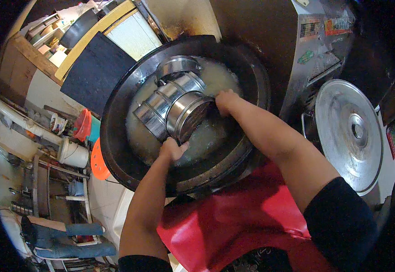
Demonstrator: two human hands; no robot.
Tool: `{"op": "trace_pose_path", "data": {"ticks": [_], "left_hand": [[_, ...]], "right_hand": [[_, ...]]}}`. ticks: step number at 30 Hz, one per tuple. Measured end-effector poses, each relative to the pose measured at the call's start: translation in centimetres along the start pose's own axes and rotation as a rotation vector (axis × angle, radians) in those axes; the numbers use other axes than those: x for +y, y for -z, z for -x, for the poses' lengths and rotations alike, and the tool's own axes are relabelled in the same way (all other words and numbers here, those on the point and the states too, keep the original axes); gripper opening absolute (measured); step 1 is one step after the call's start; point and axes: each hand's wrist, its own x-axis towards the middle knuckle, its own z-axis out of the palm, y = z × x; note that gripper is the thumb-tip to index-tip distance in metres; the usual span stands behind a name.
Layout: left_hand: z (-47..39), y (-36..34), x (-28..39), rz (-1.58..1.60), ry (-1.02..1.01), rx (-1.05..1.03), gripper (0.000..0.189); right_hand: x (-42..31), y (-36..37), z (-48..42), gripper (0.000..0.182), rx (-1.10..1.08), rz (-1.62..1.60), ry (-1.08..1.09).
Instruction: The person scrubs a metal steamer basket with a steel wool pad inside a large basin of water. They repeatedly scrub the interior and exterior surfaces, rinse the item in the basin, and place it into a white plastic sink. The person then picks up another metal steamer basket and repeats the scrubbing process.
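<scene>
A large dark wok (190,175) holds cloudy water (206,142). Several round metal steamer baskets lie in it on their sides, partly in the water. My left hand (173,149) grips the near rim of a shallow steamer basket (185,110), its thumb along the edge. On the opposite side of that rim, my right hand (227,102) has hold of the same basket, its fingers partly hidden behind it. The basket is tilted, its stained dark face turned toward the lower right. Beside it lies a stack of shiny metal rings (161,105), and another basket (178,66) sits at the wok's far side.
At right a big round aluminium lid (348,136) stands nearly upright near a metal cabinet (306,51). A dark board (97,73) adjoins the wok's left rim. Lower down are an orange perforated basket (99,159), a white bucket (73,153) and another person's jeans-clad legs (71,250).
</scene>
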Motion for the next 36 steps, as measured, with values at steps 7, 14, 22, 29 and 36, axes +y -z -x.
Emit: {"op": "trace_pose_path", "data": {"ticks": [7, 14, 22, 29, 36], "left_hand": [[-2.7, -1.2, -1.4, 0.000, -0.165, 0.042, 0.059], [0.8, 2.6, 1.4, 0.348, -0.251, 0.457, 0.045], [2.1, 3.3, 3.9, 0.283, -0.317, 0.436, 0.068], [3.3, 3.7, 4.8, 0.226, -0.170, 0.332, 0.077], [3.1, 3.5, 5.0, 0.255, -0.136, 0.290, 0.070]], "right_hand": [[1.5, -0.9, 0.0, 0.037, -0.013, 0.064, -0.042], [1.0, 1.9, 1.4, 0.038, 0.053, 0.003, -0.156], [-2.0, 4.1, 4.5, 0.045, 0.860, -0.349, 0.265], [-7.6, 3.0, 4.6, 0.015, 0.678, -0.011, 0.440], [-8.0, 2.8, 4.2, 0.013, 0.714, -0.115, 0.519]]}}
